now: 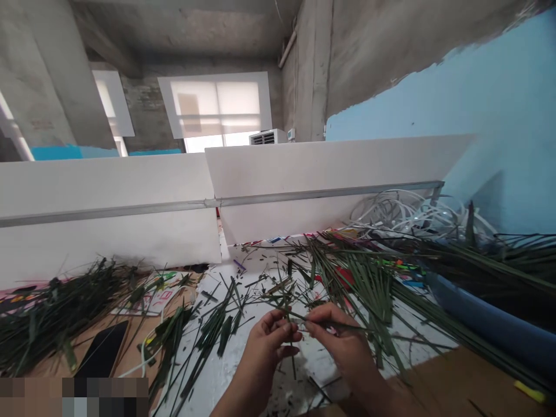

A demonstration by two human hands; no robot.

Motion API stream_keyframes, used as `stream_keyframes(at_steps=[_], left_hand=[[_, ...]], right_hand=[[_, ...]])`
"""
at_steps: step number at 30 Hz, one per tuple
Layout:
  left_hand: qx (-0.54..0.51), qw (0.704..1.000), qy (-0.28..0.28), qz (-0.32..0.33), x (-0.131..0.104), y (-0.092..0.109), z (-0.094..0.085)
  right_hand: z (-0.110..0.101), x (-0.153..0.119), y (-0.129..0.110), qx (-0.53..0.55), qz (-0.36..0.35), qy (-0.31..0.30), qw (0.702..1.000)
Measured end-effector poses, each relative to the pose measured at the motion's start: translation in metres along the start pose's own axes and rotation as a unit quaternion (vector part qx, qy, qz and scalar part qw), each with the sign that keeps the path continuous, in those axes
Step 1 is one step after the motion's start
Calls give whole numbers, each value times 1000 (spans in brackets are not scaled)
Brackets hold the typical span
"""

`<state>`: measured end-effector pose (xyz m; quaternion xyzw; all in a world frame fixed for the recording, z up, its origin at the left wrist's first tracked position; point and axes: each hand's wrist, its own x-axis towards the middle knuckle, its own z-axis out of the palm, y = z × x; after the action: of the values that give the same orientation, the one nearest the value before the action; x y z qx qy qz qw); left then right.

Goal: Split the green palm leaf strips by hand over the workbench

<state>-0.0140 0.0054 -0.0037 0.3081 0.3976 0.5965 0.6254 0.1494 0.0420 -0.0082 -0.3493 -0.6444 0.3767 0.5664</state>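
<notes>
Near the bottom centre, my left hand [274,340] pinches thin green leaf strips [293,362], one of which hangs down below its fingers. Just to its right, my right hand [336,336] has thumb and forefinger closed on a long green strip [354,328] that runs out to the right. The two hands nearly touch, and the strips cross between their fingertips. Cut leaf pieces [225,333] lie on the white tabletop [232,370] to the left. A fan of wider green leaves [371,284] lies behind and right of my right hand.
A dark phone [102,349], a white cable [141,365] and a dark leaf pile [73,307] are at left. A blue container [490,318] holding long leaves stands at right. White panels [304,168] border the table's back, with coiled white tubing [403,211] at back right.
</notes>
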Motion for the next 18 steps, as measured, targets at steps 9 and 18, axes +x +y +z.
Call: stream_keyframes(at_steps=[9,18], left_hand=[[42,997,47,39,6,11,-10],[93,990,91,55,9,23,-13]], right_hand=[[0,8,19,-24,0,-89,996],[-8,21,20,82,172,-146,971]])
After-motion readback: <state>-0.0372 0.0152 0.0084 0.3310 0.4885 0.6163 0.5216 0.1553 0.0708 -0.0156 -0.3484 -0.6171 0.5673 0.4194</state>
